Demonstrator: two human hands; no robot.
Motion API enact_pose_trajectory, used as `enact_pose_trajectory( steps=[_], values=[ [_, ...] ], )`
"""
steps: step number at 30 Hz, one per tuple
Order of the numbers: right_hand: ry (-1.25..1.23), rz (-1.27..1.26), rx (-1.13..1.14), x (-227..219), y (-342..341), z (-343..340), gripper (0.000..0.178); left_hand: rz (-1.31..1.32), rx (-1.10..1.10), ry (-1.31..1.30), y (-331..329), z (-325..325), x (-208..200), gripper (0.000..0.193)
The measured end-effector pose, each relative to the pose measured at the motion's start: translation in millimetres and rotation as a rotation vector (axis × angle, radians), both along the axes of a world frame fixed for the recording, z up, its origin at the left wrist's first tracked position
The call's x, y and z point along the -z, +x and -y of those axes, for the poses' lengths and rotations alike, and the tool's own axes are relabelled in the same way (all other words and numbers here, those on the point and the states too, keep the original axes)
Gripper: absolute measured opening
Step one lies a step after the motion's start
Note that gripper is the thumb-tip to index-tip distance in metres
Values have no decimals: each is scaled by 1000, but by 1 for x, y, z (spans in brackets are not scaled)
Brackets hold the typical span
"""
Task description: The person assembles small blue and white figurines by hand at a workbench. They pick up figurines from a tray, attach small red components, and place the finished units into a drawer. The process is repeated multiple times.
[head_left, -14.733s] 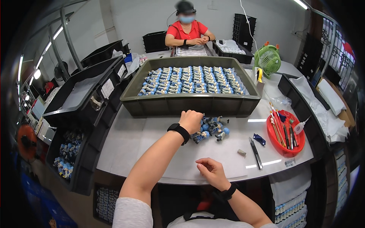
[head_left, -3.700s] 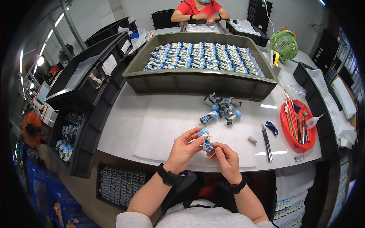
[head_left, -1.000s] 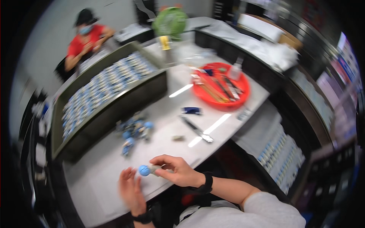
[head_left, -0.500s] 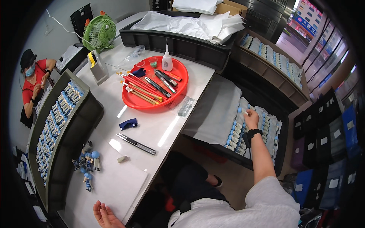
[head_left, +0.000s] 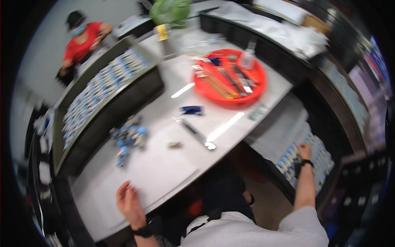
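My right hand (head_left: 304, 151) reaches over rows of small blue-and-cream figurines (head_left: 290, 158) lying on a grey liner in a low black tray. Its fingers are closed; what they hold, if anything, is hidden by blur. Over the near edge of the white table (head_left: 160, 181) is my left hand (head_left: 131, 202), fingers loosely stretched, with no object discernible in it. A small cluster of blue-haired figurines (head_left: 133, 133) lies on the tabletop beyond that hand. Nearby are a pale eraser-like block (head_left: 174, 145), a slim craft knife (head_left: 193, 131) and a dark blue cloth piece (head_left: 191, 110).
A round red tray (head_left: 197, 88) holds brushes, pens and a white squeeze bottle (head_left: 247, 59). An olive bin (head_left: 107, 109) packed with figurines borders the left side. At the back stand a green fan (head_left: 170, 11) and a black paper-lined bin (head_left: 263, 39). Another person (head_left: 84, 39) works far left.
The view has swung, shifting the table rightward and blurring it. My left hand has come farther into view. My right hand stays over the figurine tray, its fingers now more closed.
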State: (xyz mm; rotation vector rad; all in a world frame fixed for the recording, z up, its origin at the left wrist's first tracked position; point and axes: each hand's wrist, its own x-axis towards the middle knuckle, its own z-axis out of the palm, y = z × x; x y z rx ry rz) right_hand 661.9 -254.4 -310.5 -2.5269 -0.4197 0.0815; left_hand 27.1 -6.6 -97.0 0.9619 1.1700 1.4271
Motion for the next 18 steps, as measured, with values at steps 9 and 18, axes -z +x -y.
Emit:
enact_pose_trajectory(
  steps=[9, 18],
  values=[
    [670, -213, -126, -81, -30, -70, 31, -175, 200, 152, -7, 28, -81, 18],
    [902, -518, -860, -241, -283, -179, 13, -1302, 528, 207, -4, -104, -93, 39]
  ],
)
